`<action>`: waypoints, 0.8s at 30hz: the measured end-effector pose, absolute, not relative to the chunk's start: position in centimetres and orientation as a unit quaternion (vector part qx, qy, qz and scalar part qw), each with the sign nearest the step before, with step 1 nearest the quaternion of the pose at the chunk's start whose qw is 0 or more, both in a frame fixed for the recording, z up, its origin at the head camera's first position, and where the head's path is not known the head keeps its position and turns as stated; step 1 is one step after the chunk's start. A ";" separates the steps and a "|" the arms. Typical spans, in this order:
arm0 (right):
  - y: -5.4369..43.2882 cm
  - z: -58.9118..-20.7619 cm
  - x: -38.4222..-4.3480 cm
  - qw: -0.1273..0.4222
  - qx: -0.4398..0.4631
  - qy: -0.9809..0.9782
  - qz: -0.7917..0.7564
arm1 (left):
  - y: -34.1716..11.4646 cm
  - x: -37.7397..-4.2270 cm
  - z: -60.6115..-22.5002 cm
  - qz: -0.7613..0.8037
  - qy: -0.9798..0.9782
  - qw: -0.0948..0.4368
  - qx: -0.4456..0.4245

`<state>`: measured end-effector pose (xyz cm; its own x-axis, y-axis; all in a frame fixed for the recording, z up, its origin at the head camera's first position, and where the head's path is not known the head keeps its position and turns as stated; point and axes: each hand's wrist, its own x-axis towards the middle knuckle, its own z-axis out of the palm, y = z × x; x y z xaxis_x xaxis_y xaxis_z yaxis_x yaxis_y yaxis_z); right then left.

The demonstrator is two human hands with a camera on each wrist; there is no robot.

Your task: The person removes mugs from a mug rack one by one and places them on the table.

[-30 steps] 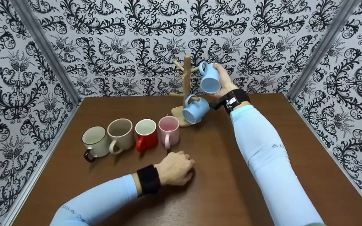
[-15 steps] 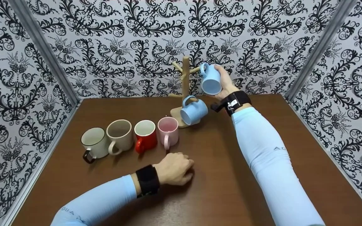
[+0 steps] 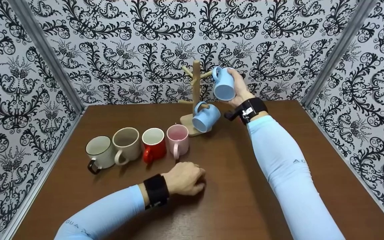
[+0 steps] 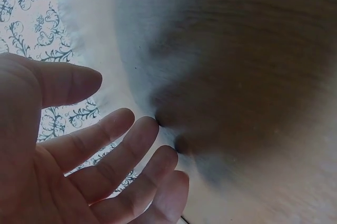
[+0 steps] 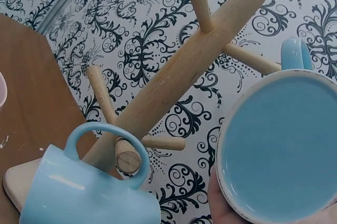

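Observation:
My right hand (image 3: pixel 240 88) grips a light blue mug (image 3: pixel 224 83) beside the wooden mug tree (image 3: pixel 196 83). This mug is tilted, one round end facing down toward me. Its handle (image 5: pixel 296 54) is at the outer end of an upper peg (image 5: pixel 253 58), which reaches behind the mug in the right wrist view. A second light blue mug (image 3: pixel 206 117) hangs by its handle from a lower peg (image 5: pixel 127 158). My left hand (image 3: pixel 184 178) rests near the tabletop in front of the pink mug, fingers loosely bent and holding nothing; its fingertips (image 4: pixel 145 126) are close to the wood.
On the brown table (image 3: pixel 232 200), left of the tree, stand a pink mug (image 3: pixel 182 146), a red mug (image 3: pixel 158 150), a beige mug (image 3: pixel 133 150) and a white mug (image 3: pixel 105 158) with a black handle. Patterned walls (image 3: pixel 128 50) enclose the back and sides.
The right hand has shifted the blue mug very slightly, its handle staying at the upper peg's end. The head view has moved a little; the left hand has stayed in place.

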<state>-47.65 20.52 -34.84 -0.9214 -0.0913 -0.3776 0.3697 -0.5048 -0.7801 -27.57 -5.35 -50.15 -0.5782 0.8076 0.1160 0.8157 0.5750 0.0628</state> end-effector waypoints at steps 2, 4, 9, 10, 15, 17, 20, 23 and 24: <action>20.6 -34.8 -47.5 0.132 0.141 0.483 -0.854 | -5.3 -27.7 -50.1 -0.064 -0.888 0.026 -0.455; 20.6 -34.7 -47.3 0.131 0.136 0.486 -0.854 | -5.2 -27.8 -50.1 -0.073 -0.888 0.017 -0.454; 20.6 -34.8 -46.8 0.123 0.110 0.497 -0.852 | -4.9 -28.0 -50.1 -0.097 -0.888 0.002 -0.449; 20.6 -34.8 -46.8 0.123 0.106 0.501 -0.850 | -4.9 -28.0 -50.2 -0.103 -0.889 -0.002 -0.446; 20.3 -35.3 -46.5 0.116 0.107 0.509 -0.846 | -4.8 -28.2 -50.4 -0.129 -0.893 -0.017 -0.430; 20.1 -35.6 -46.4 0.110 0.106 0.503 -0.851 | -4.8 -28.3 -50.3 -0.137 -0.895 -0.022 -0.425; 19.8 -35.9 -46.0 0.099 0.103 0.497 -0.856 | -4.7 -28.2 -50.1 -0.148 -0.895 -0.028 -0.420; 19.7 -36.3 -45.6 0.089 0.105 0.501 -0.854 | -4.7 -28.2 -50.0 -0.153 -0.893 -0.028 -0.422; 19.7 -36.4 -45.5 0.087 0.105 0.503 -0.853 | -4.7 -28.2 -50.0 -0.155 -0.893 -0.029 -0.422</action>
